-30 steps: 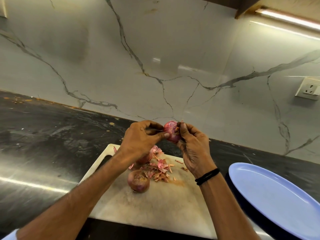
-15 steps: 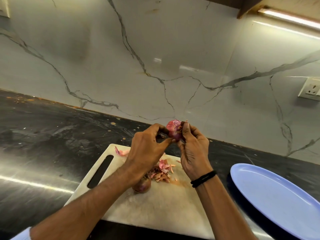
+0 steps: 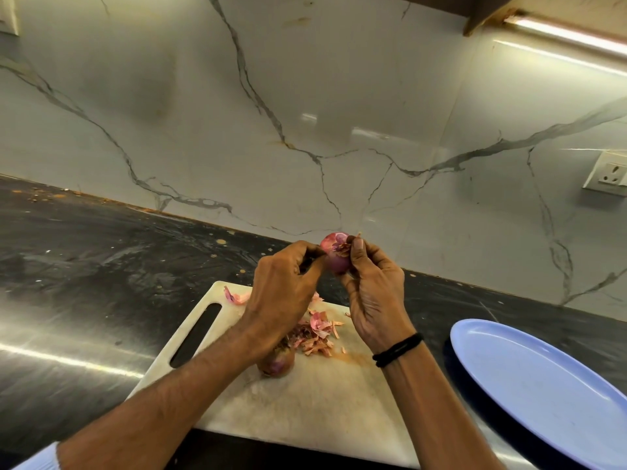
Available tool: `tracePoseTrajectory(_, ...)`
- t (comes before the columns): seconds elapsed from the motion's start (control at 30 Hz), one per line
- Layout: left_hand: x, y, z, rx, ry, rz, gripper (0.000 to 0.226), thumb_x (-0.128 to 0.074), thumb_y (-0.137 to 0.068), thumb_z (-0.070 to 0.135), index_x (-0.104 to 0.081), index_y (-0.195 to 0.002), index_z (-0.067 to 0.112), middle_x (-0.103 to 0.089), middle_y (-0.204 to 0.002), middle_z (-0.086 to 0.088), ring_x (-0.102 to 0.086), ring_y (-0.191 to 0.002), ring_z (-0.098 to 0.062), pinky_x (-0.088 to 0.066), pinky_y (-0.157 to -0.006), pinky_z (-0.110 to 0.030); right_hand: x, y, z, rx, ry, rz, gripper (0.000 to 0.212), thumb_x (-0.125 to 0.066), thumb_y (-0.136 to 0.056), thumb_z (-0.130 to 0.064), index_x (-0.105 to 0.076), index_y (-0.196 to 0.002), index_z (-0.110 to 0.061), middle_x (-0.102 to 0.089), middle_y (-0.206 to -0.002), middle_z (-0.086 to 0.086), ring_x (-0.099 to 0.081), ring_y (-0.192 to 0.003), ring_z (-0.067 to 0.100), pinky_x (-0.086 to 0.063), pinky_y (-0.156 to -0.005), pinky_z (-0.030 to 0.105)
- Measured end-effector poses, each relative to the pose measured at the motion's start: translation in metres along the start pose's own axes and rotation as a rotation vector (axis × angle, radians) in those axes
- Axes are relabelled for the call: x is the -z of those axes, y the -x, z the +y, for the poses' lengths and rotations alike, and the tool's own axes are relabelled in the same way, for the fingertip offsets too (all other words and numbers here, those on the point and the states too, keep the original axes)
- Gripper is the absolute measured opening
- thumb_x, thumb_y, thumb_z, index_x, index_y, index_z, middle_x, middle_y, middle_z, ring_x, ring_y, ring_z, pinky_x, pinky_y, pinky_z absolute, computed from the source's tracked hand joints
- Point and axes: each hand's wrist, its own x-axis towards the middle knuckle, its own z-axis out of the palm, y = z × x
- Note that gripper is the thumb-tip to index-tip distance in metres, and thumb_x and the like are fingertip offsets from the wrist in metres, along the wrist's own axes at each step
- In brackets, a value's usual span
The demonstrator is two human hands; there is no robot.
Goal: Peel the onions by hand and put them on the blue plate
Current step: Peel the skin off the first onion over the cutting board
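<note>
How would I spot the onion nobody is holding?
Find the white cutting board on the dark counter. Beside its heap of pink peels, on the near side, sits a small onion. Unlike the raised onion in the left hand and right hand, it lies on the board.

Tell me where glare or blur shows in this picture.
Head view: the strip light at top right glares and mirrors on the wall; a bright streak crosses the counter; the onion and peels look sharp.

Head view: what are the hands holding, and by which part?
A partly peeled onion: the left hand grips its left side, the right hand its right side, thumb on loose skin near the top.
</note>
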Motion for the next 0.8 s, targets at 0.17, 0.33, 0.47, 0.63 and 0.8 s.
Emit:
tracePoseTrajectory(0.17,0.002,-0.002,0.002,0.035,0.041,-0.007,0.019,-0.064,-0.096,0.021,-0.068,-0.112,0.012,-0.072,-0.097,0.002,-0.069,-0.087,-0.006,-0.056,-0.080,-0.017,0.001,0.000,0.000,0.009,0.025,-0.019,0.018,-0.059,-0.093,-0.012,-0.067,-0.105,-0.001,-0.069,-0.110,0.018,-0.068,-0.102,0.029,-0.062,-0.075,0.033)
tracePoseTrajectory(0.33,0.003,-0.002,0.001,0.072,0.082,-0.018,0.018,-0.062,-0.097,0.021,-0.066,-0.111,0.011,-0.069,-0.094,0.003,-0.067,-0.087,-0.003,-0.053,-0.077,-0.010,0.001,0.000,0.000,0.012,0.036,-0.039,0.015,-0.058,-0.094,-0.012,-0.068,-0.100,-0.003,-0.070,-0.106,0.015,-0.068,-0.099,0.027,-0.062,-0.075,0.033)
tracePoseTrajectory(0.47,0.005,-0.005,0.000,0.101,0.102,0.004,0.016,-0.063,-0.096,0.025,-0.066,-0.107,0.014,-0.070,-0.090,0.007,-0.068,-0.083,-0.003,-0.055,-0.074,-0.012,0.001,-0.001,0.001,0.004,0.022,-0.048,0.013,-0.056,-0.095,-0.010,-0.068,-0.097,-0.003,-0.069,-0.105,0.015,-0.066,-0.103,0.030,-0.062,-0.081,0.040)
tracePoseTrajectory(0.63,0.005,-0.009,-0.002,0.170,0.142,0.034,0.016,-0.064,-0.096,0.026,-0.066,-0.106,0.014,-0.072,-0.088,0.006,-0.070,-0.082,0.000,-0.052,-0.070,-0.009,0.001,-0.001,-0.001,-0.008,0.011,-0.052,0.013,-0.056,-0.096,-0.009,-0.067,-0.095,-0.004,-0.069,-0.104,0.014,-0.067,-0.100,0.026,-0.062,-0.079,0.042)
tracePoseTrajectory(0.8,0.010,-0.013,-0.008,0.244,0.154,0.075,0.014,-0.066,-0.095,0.024,-0.067,-0.108,0.019,-0.070,-0.086,0.016,-0.068,-0.081,0.007,-0.052,-0.071,-0.007,0.003,-0.002,-0.003,-0.007,0.011,-0.034,0.013,-0.056,-0.096,-0.009,-0.068,-0.094,-0.007,-0.068,-0.102,0.009,-0.067,-0.096,0.020,-0.063,-0.075,0.036)
